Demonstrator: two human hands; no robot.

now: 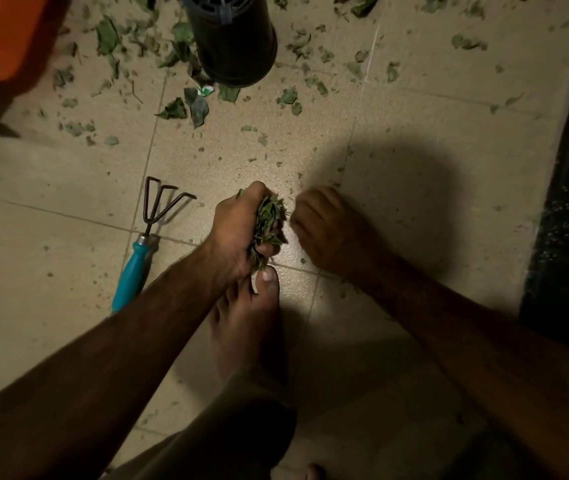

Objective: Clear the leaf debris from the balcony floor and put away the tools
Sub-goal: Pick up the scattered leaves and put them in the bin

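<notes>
Floor (pixel 68 202): beige speckled tiles, torn leaf scraps (pixel 175 110) scattered.
Left hand (pixel 238 230): grips crumpled leaf wad (pixel 269 220).
Right hand (pixel 324 226): curled just beside leaf wad; grip unclear.

You look down on a floor (pixel 68 174) of pale beige tiles with thin grout lines (pixel 51 212), dimly and warmly lit. A dark band (pixel 567 202), perhaps a threshold, runs down your right side. A blurred orange shape (pixel 2 32) fills the upper left corner.
</notes>
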